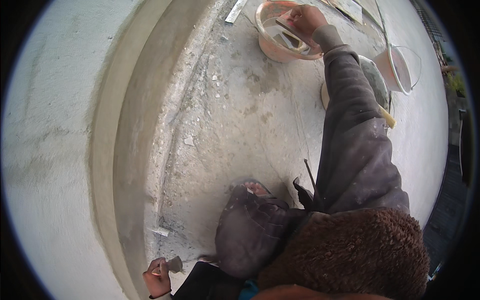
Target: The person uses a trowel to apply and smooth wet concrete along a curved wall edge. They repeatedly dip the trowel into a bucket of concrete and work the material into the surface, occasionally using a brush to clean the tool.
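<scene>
Up at the top, my right hand (303,20) grips a flat, rectangular board-like tool (290,27) inside a pale orange plastic tub (280,53). More flat pieces (292,42) lie in that tub below my fingers. Down at the lower left, my left hand (157,280) is closed on a small brush (173,265) with greyish bristles, held low beside the strip at the foot of the wall.
A white plaster wall (50,140) runs along the left. Behind my right arm stands a round bucket (370,72) with a yellowish handle (387,118); a pale bucket (387,72) sits farther right. A metal strip (235,11) and plaster flakes (189,141) lie on the concrete floor (240,125).
</scene>
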`<state>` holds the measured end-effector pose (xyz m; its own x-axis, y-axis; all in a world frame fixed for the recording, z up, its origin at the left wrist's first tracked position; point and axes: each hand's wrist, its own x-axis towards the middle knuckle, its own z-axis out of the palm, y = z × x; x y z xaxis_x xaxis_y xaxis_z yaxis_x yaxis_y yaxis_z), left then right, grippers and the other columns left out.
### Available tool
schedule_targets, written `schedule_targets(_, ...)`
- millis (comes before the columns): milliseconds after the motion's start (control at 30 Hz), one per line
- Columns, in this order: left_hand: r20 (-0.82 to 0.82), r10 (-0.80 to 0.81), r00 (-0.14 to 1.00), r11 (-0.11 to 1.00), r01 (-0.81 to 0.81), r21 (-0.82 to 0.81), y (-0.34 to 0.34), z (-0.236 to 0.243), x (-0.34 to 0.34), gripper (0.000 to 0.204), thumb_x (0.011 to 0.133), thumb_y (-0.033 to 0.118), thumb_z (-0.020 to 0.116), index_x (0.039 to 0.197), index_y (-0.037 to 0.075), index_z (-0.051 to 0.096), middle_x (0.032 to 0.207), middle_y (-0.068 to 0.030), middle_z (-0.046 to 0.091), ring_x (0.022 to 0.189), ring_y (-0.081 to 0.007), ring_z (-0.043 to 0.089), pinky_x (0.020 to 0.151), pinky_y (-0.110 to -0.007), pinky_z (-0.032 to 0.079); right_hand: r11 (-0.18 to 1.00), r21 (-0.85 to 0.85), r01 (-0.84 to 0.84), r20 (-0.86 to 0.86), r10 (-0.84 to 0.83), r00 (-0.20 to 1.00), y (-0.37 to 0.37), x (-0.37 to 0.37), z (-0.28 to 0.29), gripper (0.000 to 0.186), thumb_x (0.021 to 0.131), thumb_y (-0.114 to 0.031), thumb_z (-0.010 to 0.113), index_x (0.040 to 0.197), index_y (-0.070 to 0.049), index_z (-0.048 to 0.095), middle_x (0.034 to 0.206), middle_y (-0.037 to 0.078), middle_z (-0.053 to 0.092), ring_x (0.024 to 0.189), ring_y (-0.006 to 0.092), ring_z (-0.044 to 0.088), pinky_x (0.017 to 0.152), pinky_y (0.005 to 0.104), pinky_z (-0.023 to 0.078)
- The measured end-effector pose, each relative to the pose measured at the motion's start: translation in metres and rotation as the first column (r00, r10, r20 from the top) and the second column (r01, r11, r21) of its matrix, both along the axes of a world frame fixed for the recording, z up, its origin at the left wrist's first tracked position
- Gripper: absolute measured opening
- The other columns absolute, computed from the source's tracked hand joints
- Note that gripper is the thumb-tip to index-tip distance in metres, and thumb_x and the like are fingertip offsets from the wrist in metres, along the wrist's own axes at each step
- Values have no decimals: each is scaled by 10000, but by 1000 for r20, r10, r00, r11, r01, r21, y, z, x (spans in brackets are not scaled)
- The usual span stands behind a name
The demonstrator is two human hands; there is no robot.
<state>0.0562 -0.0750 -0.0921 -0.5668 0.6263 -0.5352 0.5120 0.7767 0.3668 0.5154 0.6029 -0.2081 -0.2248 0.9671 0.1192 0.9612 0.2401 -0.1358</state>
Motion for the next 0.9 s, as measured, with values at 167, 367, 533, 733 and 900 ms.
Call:
schedule_targets(167, -18, -40, 999, 998, 41, 55, 12, -3, -1, 179, 1017, 164, 685, 1000, -3, 746, 804, -150, 784, 740, -234, 783, 669, -344, 582, 972, -196, -133, 261, 183, 948, 10, -52, -49, 285, 920, -251, 643, 1085, -91, 811, 1110, 169, 772, 1093, 343, 727, 998, 422, 558)
schedule_targets(367, -82, -116, 990, 990, 122, 73, 16, 14, 9, 190, 1002, 182, 700, 1012, 0, 755, 850, -164, 764, 745, -315, 769, 671, -362, 574, 983, -60, -172, 3, 172, 985, 7, -12, -47, 307, 913, -425, 717, 1073, -174, 791, 1109, 142, 767, 1027, 354, 732, 907, 447, 574)
schedule_targets(533, -54, -22, 998, 982, 32, 184, 38, 27, 25, 95, 963, 68, 724, 1019, 0, 759, 983, -158, 779, 858, -258, 780, 752, -355, 591, 985, 172, -26, -316, 80, 945, -16, 23, 0, 396, 950, -396, 742, 1288, -189, 738, 1203, 141, 755, 1045, 297, 744, 928, 415, 572)
schedule_targets(733, -169, -194, 966, 693, 257, 674, 113, 25, 49, 172, 905, -30, 755, 1073, -48, 722, 1103, -218, 765, 1133, -373, 742, 1027, -460, 585, 978, 119, -173, -725, 204, 658, -87, -9, 38, 469, 1027, -166, 706, 1450, -5, 582, 1293, 116, 700, 1165, 203, 677, 1016, 357, 529)
schedule_targets(900, -313, -404, 860, 280, 442, 852, 211, -1, 76, 355, 775, 38, 886, 1075, -42, 714, 1162, -231, 750, 1162, -411, 723, 1003, -470, 608, 707, -168, -687, -977, -213, 20, -242, -120, -4, 552, 979, -96, 763, 1454, 38, 514, 1373, 120, 630, 1276, 210, 600, 1070, 367, 485)
